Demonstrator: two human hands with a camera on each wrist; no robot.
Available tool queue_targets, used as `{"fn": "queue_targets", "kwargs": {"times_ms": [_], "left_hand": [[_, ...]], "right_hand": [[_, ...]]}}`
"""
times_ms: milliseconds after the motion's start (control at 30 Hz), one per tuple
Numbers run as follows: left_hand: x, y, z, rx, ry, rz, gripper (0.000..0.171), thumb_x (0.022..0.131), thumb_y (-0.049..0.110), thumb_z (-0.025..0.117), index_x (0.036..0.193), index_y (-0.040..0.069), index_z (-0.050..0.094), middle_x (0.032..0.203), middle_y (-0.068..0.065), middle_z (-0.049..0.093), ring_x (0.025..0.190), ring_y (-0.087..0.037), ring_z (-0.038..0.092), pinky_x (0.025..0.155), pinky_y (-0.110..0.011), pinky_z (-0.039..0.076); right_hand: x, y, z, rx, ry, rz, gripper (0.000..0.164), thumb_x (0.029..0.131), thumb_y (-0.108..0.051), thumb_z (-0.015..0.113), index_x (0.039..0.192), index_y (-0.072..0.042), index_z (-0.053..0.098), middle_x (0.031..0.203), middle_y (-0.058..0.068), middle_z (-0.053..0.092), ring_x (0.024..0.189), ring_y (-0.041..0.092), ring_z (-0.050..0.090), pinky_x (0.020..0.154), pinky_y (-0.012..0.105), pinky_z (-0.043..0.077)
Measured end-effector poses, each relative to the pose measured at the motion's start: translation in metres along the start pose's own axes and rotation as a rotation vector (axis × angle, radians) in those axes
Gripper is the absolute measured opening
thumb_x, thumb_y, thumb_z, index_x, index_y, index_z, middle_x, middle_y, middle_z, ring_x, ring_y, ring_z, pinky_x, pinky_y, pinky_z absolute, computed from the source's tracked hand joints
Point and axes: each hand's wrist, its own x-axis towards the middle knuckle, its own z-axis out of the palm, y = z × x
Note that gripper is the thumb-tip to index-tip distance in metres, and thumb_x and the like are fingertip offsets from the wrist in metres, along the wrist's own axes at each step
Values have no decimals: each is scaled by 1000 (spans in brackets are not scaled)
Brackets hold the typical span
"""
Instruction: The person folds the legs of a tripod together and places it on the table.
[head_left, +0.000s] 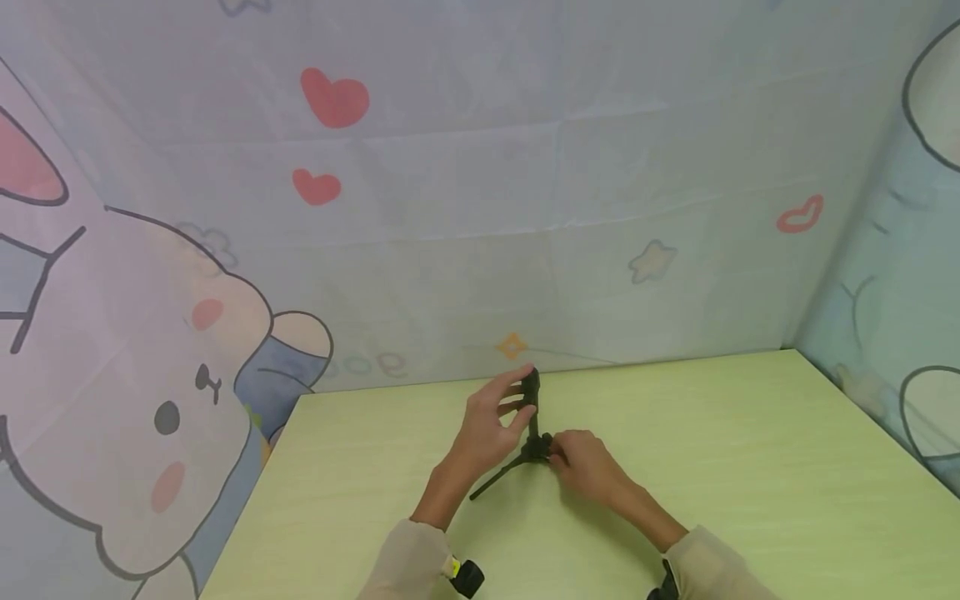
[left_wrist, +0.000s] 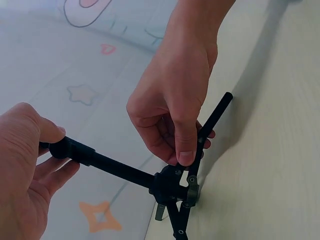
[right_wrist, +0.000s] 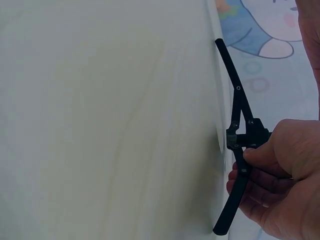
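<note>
Across your view, from 9 round through 12 to 3 o'clock, hung the pale printed cloth backdrop [head_left: 480,275]. Below it, spreading toward 6 o'clock, lay your yellow-green tabletop [head_left: 750,450]. Between 8 and 9 o'clock on the fabric, you had a large cartoon rabbit [head_left: 150,400], printed tipped over. Your left beige sleeve [head_left: 412,558] reached in between 6 and 7 o'clock, your right beige sleeve [head_left: 712,567] between 4 and 5.

Between your hands, toward the far part of the tabletop, was the black mini tripod [head_left: 536,450]. Its centre column [left_wrist: 125,170] ran from the hub toward 12 o'clock in the head view, and one slim leg [head_left: 495,480] pointed to 8. Whether the legs rested on the tabletop could not be told.

Your left hand [head_left: 487,425], at 10 o'clock from the hub, held the column's outer end narrowly between thumb and fingers. Your right hand [head_left: 588,467], between 3 and 4 o'clock from the hub, pinched a leg, fingers curled behind it.

Beside your left cuff sat a black wrist camera [head_left: 467,579] with a yellow patch [head_left: 454,567]. Two red hearts [head_left: 335,97] showed between 10 and 11 o'clock on the cloth, and a small orange star [head_left: 512,346] appeared at 11 o'clock from the column's tip.
</note>
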Motion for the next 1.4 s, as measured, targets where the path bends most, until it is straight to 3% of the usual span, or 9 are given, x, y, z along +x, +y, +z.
{"fn": "queue_targets", "kwargs": {"times_ms": [433,933,1067,1233,1400], "left_hand": [[2,2,1,46,-20,2,54,96,-8,69,147,1,53,145,-15,57,118,-30,67,93,-28,58],[3,12,-1,79,-48,20,53,97,-7,68,147,-1,51,145,-15,56,119,-30,67,94,-29,58],[1,13,-1,97,-60,19,54,97,-6,68,148,0,50,146,-15,56,119,-30,66,94,-28,58],[1,13,-1,100,-62,31,56,97,-6,68,149,2,50,144,-15,56,120,-30,66,94,-27,58],[2,14,-2,100,-70,35,55,97,-6,68,149,1,50,143,-16,57,120,-30,66,94,-27,58]], "right_hand": [[-3,-1,4,-38,72,9,18,89,6,72,78,-6,65,72,-4,58,66,11,51,59,28,48],[-2,-14,-7,71,212,30,10,93,6,72,88,-2,69,80,3,66,68,12,58,61,27,52],[-3,-11,-11,92,161,-14,8,94,5,71,89,-1,70,82,6,69,69,10,59,61,24,53],[-6,-12,-20,18,84,-30,14,94,3,72,82,-4,69,73,-3,63,61,5,51,55,22,47],[-8,-16,-23,-41,110,-17,19,92,1,75,76,-9,69,66,-11,57,57,4,46,51,22,42]]}}
